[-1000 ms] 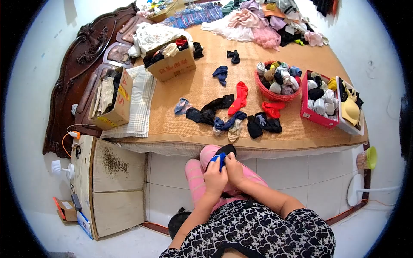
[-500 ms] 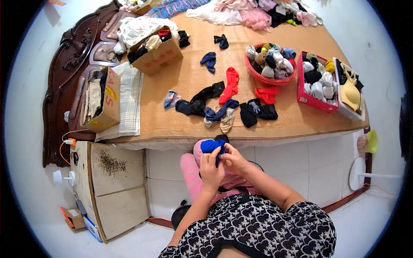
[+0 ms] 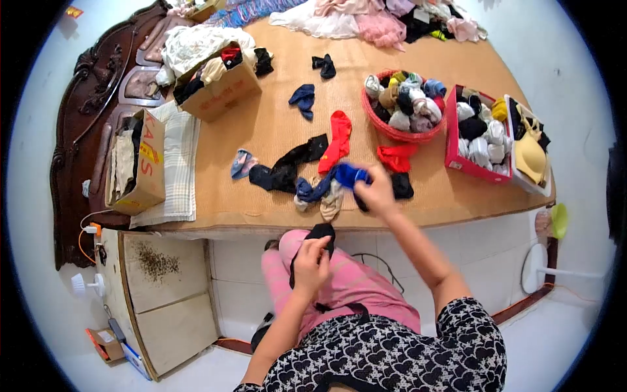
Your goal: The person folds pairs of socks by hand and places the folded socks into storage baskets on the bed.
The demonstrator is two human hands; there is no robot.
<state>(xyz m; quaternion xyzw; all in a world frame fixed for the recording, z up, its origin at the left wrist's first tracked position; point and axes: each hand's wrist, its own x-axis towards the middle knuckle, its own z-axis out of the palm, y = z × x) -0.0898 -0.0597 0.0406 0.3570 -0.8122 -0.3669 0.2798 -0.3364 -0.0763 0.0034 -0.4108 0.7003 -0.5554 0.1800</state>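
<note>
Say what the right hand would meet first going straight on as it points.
Likely the long red sock, beyond the blue fabric the right hand holds; the hand's height above the bed is unclear.

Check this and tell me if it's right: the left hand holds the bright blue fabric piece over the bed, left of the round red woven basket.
Wrong hand: the head view shows the right hand holding the bright blue fabric piece over the bed, left of the round red woven basket.

Bunched blue sock, blurred, above the bed, black sock on pink-clad knee
</note>
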